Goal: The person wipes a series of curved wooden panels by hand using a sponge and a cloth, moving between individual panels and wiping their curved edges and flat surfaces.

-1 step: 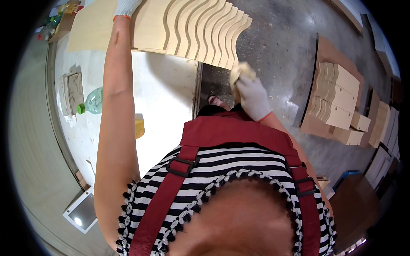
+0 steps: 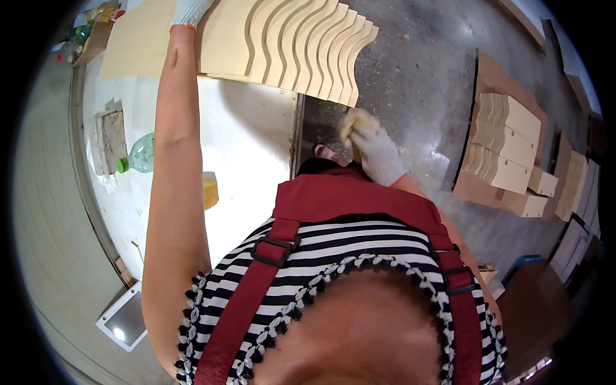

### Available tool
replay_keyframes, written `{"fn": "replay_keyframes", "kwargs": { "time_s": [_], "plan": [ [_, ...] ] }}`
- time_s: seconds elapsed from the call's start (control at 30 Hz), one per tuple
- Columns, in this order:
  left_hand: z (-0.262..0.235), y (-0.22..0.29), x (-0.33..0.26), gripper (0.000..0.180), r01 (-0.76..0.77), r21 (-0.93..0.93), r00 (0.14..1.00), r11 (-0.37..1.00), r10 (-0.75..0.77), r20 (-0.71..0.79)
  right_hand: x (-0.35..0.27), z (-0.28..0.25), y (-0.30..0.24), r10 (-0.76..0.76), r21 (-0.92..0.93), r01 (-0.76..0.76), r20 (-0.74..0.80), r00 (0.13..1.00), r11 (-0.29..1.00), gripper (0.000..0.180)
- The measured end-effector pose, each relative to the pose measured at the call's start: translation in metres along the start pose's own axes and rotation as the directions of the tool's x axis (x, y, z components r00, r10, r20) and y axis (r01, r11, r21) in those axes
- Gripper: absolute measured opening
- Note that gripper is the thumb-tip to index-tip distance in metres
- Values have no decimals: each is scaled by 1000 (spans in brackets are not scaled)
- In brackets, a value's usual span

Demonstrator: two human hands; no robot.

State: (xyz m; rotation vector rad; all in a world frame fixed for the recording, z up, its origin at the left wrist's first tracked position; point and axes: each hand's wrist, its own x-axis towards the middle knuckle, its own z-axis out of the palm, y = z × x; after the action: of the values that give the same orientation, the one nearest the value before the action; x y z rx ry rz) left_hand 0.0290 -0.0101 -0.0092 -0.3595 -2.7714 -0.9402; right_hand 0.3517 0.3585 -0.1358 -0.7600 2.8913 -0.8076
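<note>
Wavy-edged wooden panels point(image 2: 289, 48) lie fanned at the far edge of the white table point(image 2: 250, 141). Left hand point(image 2: 186, 11), gloved, presses on them, its fingers out of view. Right hand point(image 2: 372, 144) clenches a yellow sponge point(image 2: 351, 120) just below the panels' overhanging edges, apparently mid-sanding; that calls for steady strokes along each curve.

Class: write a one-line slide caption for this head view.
Gloved left hand steadies wavy-edged pale wooden panels; gloved right hand holds a yellow sponge.

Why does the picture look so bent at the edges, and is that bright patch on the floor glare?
Head view: the fisheye lens bows the white table edge and blackens the corners; the shiny grey floor shows glare beyond the right hand; the left hand is cropped at the top.
</note>
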Motion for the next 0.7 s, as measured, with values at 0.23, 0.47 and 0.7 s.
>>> {"fn": "replay_keyframes", "kwargs": {
  "time_s": [0.23, 0.47, 0.7],
  "plan": [
    [-8, -9, 2, 29, -11, 48, 999, 999, 12, -41, 57, -44, 89, 616, 801, -277, -140, 775, 531, 40],
    [-3, -22, 6, 42, 145, -37, 986, 989, -141, 92, 171, 5, 96, 596, 882, -186, -126, 793, 434, 55],
    [-1, -15, 3, 44, 198, -31, 980, 980, -196, 45, 131, 21, 60, 573, 737, -307, -132, 809, 603, 55]
  ]
}}
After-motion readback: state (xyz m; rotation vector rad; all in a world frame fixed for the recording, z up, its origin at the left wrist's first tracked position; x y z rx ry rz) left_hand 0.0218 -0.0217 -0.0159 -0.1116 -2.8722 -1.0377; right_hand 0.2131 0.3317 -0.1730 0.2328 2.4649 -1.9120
